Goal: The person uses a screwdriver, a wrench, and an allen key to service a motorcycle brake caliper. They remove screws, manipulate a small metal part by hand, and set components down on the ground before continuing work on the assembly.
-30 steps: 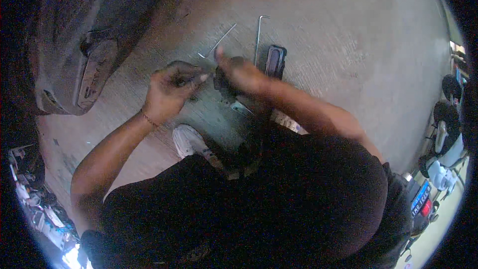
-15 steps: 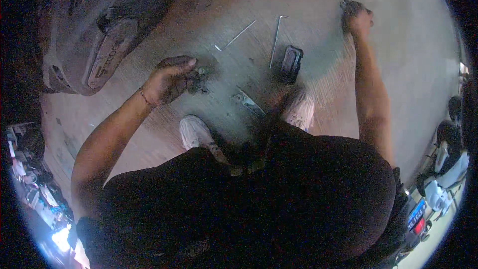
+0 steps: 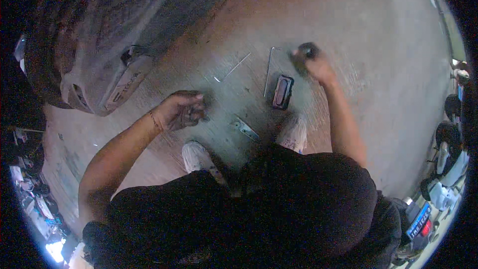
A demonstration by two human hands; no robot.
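Note:
My left hand (image 3: 183, 111) hovers over the concrete floor at centre-left, its fingers curled together. Whatever lies between them is dark and too unclear to name. At the right, my right hand (image 3: 321, 68) is closed around a dark round part (image 3: 309, 50), blurred by motion. Between the hands lie two thin L-shaped metal rods: a shorter rod (image 3: 235, 66) and a longer rod (image 3: 269, 74). The black rectangular case (image 3: 283, 91) rests just beside the longer one. Closer to my feet is a flat silver metal piece (image 3: 246, 129) with a rounded end.
A grey motorbike body (image 3: 112, 77) fills the upper left. My white shoes (image 3: 195, 155) stand on the floor (image 3: 368, 35) below the tools. Parked motorbikes (image 3: 442, 169) line the right rim, and cluttered items (image 3: 42, 201) with a bright light sit at lower left.
My right hand has come back from the far right toward the black case, bringing the dark round part. My left hand's fingers are more curled, and the whole view has shifted.

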